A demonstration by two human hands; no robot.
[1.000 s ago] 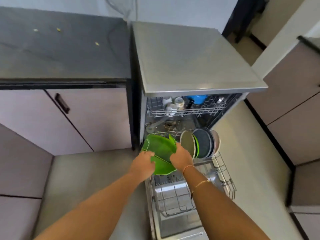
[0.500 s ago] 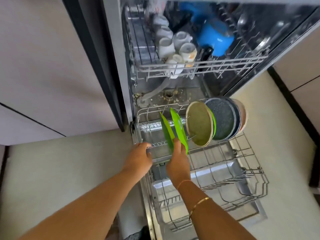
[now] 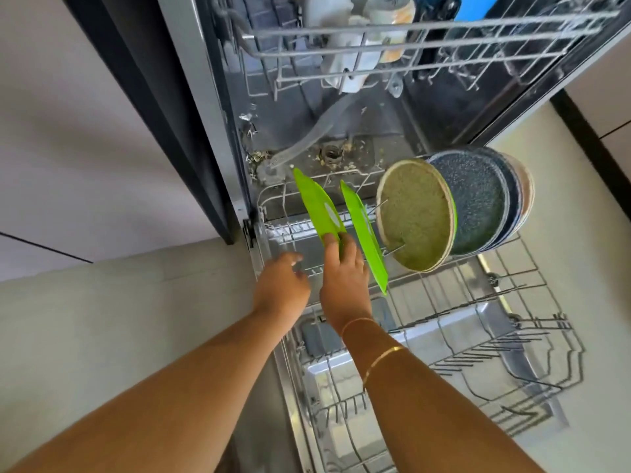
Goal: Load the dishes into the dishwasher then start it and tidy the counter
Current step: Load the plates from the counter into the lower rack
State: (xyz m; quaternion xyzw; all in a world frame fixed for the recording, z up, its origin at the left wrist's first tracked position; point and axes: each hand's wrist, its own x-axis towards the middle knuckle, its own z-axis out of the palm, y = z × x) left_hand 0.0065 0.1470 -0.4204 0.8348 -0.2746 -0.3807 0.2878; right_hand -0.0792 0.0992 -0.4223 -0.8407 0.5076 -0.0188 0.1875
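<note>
Two bright green plates stand on edge in the pulled-out lower rack (image 3: pixel 495 288) of the open dishwasher. My right hand (image 3: pixel 345 278) pinches the lower edge of the left green plate (image 3: pixel 317 206). The right green plate (image 3: pixel 363 230) stands free beside my knuckles. My left hand (image 3: pixel 281 285) hovers just left of it over the rack's corner, fingers loosely curled and holding nothing. Further right an olive plate (image 3: pixel 415 213) and dark speckled plates (image 3: pixel 481 206) stand in a row.
The upper rack (image 3: pixel 426 42) overhead holds white cups (image 3: pixel 351 63) and a blue item (image 3: pixel 474 6). Food debris lies around the drain (image 3: pixel 331 155) on the tub floor. Pale cabinet fronts (image 3: pixel 85 131) are on the left, beige floor (image 3: pixel 580 233) on the right.
My head has dropped closer to the rack. The two green plates went from held together to standing apart in the tines; my left hand has let go and my right stays on the left plate.
</note>
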